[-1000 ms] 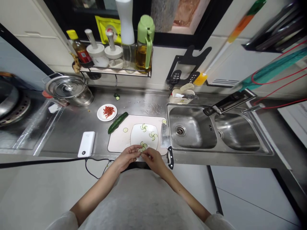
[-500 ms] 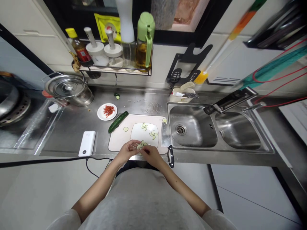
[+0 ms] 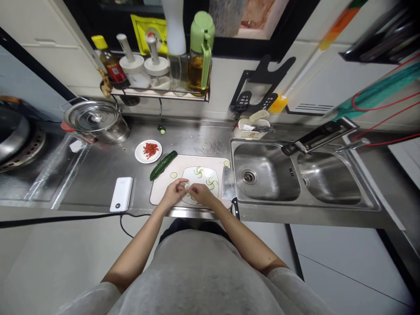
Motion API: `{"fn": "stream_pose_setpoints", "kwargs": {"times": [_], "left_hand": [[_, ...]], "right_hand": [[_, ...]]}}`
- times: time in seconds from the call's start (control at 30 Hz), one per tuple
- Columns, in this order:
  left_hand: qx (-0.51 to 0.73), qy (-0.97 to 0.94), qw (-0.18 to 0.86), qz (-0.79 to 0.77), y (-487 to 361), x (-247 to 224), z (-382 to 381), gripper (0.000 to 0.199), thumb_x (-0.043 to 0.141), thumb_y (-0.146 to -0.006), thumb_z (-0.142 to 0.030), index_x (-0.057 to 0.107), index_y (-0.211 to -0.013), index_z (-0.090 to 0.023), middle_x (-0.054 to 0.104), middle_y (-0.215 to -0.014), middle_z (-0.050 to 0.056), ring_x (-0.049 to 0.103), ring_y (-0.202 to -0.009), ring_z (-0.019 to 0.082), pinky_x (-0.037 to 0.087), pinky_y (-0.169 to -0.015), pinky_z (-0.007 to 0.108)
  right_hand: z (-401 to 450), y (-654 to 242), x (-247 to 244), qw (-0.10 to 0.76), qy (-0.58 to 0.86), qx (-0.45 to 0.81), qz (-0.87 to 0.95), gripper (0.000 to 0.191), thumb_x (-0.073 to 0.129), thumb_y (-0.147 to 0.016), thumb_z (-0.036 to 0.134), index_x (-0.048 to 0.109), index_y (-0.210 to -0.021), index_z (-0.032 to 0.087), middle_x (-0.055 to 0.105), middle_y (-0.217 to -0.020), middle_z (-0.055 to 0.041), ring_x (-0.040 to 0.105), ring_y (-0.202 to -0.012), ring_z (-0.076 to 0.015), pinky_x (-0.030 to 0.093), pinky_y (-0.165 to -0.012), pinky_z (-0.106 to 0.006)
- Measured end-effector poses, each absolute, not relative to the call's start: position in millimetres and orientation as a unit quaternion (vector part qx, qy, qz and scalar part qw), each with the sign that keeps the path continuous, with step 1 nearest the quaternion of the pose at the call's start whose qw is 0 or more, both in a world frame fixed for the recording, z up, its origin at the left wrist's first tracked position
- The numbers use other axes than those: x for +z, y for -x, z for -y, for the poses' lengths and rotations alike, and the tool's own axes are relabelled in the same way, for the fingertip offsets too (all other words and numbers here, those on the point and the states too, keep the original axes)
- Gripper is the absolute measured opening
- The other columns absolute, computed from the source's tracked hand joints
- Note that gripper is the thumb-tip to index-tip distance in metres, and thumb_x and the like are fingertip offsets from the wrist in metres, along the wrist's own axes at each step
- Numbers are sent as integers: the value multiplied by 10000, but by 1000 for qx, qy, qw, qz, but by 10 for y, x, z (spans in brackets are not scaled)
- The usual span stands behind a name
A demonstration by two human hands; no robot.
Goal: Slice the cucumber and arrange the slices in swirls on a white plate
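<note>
Over the left part of a white square plate [image 3: 215, 192], my left hand [image 3: 174, 192] and my right hand [image 3: 200, 194] meet at the fingertips, both pinched on a small pale cucumber piece [image 3: 187, 186]. Curved cucumber slices lie on the plate as pinwheels [image 3: 211, 182], one partly hidden below my right hand. The plate rests on a pale cutting board [image 3: 159, 194]. A long green cucumber [image 3: 163, 165] lies across the board's left edge, with a round slice [image 3: 173, 175] near it. At the board's right side is a knife [image 3: 229, 183], its black handle towards me.
A small plate [image 3: 139, 153] of red bits and a white power bank [image 3: 121, 194] are at the left. Farther left stands a lidded steel pot [image 3: 113, 127]. A double sink [image 3: 266, 175] is at the right. Bottles [image 3: 199, 57] stand on the wall rack.
Both my hands have moved a little up and left over the plate, uncovering part of the lower pinwheel. The whole view has shifted slightly.
</note>
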State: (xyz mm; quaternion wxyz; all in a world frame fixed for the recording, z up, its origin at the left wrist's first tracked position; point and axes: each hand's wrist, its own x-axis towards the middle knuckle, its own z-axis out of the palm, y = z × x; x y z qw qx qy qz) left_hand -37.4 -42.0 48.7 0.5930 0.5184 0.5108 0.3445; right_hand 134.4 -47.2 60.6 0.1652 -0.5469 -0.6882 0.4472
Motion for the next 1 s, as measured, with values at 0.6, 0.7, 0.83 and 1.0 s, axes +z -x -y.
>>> {"fn": "stream_pose_setpoints", "kwargs": {"times": [0.6,0.7,0.83,1.0], "left_hand": [[203,-702,363,-579,409,250,69,387,595,-741,-144,657,-1116,-213,643,-840,24,543,-782,177,432,-748,290],[202,-707,351,-580,408,235,58,386,594,-746,-142,653,-1120,-214,638,-856,27,530,-779,179,431,-758,300],[209,-713,346,-573,408,226,66,379,592,-747,-124,657,-1111,-207,608,-889,34,524,-792,173,438,-797,311],[216,-697,353,-585,400,214,71,393,593,-745,-124,654,-1122,-218,525,-905,27,513,-740,146,455,-746,285]], "right_hand": [[159,-1148,367,31,619,351,702,274,413,-962,289,644,-922,147,688,-895,-58,587,-774,-138,347,-624,-223],[164,-1133,364,22,631,339,698,257,414,-962,296,632,-955,160,686,-924,-64,592,-800,-147,351,-624,-225],[177,-1109,344,5,640,328,694,233,428,-959,318,610,-993,176,680,-948,-70,598,-833,-162,357,-627,-228],[187,-1089,312,4,647,310,697,216,429,-965,331,589,-990,188,675,-932,-61,608,-868,-178,366,-648,-235]]}}
